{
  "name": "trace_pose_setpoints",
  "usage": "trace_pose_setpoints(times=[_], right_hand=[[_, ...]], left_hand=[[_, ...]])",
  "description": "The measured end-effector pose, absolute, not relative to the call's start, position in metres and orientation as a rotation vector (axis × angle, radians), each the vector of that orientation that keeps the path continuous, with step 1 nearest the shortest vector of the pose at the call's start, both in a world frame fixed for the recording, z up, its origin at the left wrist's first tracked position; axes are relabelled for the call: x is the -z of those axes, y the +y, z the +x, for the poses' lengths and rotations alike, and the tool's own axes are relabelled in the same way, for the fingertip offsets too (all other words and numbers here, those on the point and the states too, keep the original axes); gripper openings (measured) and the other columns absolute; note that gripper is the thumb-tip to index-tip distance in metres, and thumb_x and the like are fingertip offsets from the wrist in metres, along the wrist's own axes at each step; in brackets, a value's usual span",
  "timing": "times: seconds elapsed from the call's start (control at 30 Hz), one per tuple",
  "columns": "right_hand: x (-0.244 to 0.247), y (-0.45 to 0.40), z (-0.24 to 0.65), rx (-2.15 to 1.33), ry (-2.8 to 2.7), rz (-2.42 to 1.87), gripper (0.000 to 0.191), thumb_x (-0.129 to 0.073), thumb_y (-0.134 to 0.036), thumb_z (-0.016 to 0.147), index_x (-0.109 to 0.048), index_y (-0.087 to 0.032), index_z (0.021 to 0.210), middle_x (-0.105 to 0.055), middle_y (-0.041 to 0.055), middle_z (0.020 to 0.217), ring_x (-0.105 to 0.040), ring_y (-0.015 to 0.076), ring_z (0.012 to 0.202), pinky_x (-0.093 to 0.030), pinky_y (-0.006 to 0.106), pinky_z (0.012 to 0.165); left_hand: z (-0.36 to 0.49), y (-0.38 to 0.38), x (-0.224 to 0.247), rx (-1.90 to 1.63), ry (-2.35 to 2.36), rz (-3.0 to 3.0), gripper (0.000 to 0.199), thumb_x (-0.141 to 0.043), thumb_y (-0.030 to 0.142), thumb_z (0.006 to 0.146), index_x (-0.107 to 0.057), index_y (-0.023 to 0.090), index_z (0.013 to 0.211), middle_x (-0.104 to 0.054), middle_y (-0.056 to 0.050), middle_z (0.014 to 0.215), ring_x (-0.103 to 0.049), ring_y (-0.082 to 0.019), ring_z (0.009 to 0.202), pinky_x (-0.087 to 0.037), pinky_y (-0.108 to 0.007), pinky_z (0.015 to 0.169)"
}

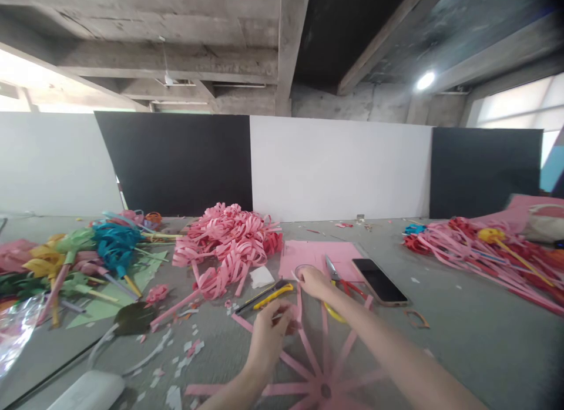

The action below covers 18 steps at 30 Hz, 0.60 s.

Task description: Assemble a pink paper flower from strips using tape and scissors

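Observation:
A pink paper strip [300,304] runs upright between my two hands. My left hand [273,328] is closed, its thumb and fingers pinched round the strip's lower part. Further forward, my right hand [312,282] has its fingers curled together at the strip's upper end, beside a thin clear ring [304,269] that looks like a tape roll. What its fingertips hold is hidden. Below both hands lies a star-shaped piece of pink strips [312,389] joined at a centre with a dark round spot. My right forearm covers some of its arms.
A yellow utility knife [273,295], scissors [332,270], a phone [382,284] and pink paper sheets [317,254] lie around my hands. Curled pink strips [233,239] are heaped behind. Paper flowers [112,245] lie left; more strips [458,245] right. A white device [92,391] sits front left.

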State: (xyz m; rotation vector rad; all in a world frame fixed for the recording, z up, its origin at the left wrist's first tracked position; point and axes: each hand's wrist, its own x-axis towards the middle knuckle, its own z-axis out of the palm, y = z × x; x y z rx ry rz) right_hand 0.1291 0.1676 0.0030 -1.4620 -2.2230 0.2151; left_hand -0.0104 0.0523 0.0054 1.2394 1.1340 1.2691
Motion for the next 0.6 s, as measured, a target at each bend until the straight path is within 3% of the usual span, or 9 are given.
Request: trace_pose_setpoints(times=[0.2, 0.3, 0.37, 0.5, 0.6], right_hand=[[-0.031, 0.137, 0.132, 0.023, -2.136, -1.433, 0.019, -0.036, -0.012, 0.085, -0.049, -0.012, 0.098, -0.051, 0.0127, 0.103, -0.053, 0.0199, 0.09, -0.042, 0.034, 0.075], [-0.034, 0.095, 0.138, 0.096, -2.112, -1.41, 0.023, -0.029, -0.014, 0.086, -0.045, -0.012, 0.102, -0.049, 0.0145, 0.104, -0.052, 0.0222, 0.089, -0.042, 0.035, 0.072], [-0.022, 0.064, 0.14, 0.118, -2.123, -1.392, 0.023, -0.029, -0.017, 0.086, -0.044, -0.014, 0.103, -0.049, 0.0142, 0.105, -0.053, 0.0227, 0.089, -0.043, 0.035, 0.072], [0.019, 0.02, 0.144, 0.246, -2.316, -1.26, 0.026, -0.035, -0.006, 0.079, -0.049, -0.017, 0.098, -0.055, 0.0114, 0.096, -0.052, 0.0236, 0.094, -0.043, 0.036, 0.078], [0.038, 0.011, 0.146, 0.226, -2.333, -1.297, 0.034, -0.039, 0.001, 0.071, -0.05, -0.017, 0.098, -0.056, 0.0126, 0.1, -0.054, 0.0235, 0.093, -0.046, 0.032, 0.072]], left_hand=[[-0.026, 0.059, -0.043, -0.961, 1.141, 1.348, 0.019, -0.054, 0.035, 0.062, -0.045, 0.018, 0.064, -0.064, -0.001, 0.064, -0.059, -0.012, 0.046, -0.042, -0.022, 0.044], [-0.044, 0.059, -0.062, -0.659, 1.08, 1.458, 0.018, -0.054, 0.032, 0.062, -0.042, 0.019, 0.066, -0.066, -0.002, 0.063, -0.058, -0.013, 0.044, -0.041, -0.023, 0.043], [-0.054, 0.055, -0.071, -0.478, 0.993, 1.548, 0.012, -0.052, 0.029, 0.065, -0.045, 0.019, 0.067, -0.066, -0.002, 0.063, -0.06, -0.015, 0.047, -0.041, -0.023, 0.044], [-0.056, 0.04, -0.072, -0.014, 0.796, 1.585, 0.004, -0.052, 0.024, 0.065, -0.054, 0.021, 0.066, -0.064, 0.0, 0.059, -0.062, -0.017, 0.053, -0.044, -0.026, 0.048], [-0.052, 0.034, -0.062, 0.176, 0.755, 1.535, 0.001, -0.056, 0.023, 0.062, -0.057, 0.022, 0.062, -0.061, 0.001, 0.051, -0.061, -0.02, 0.05, -0.046, -0.03, 0.047]])
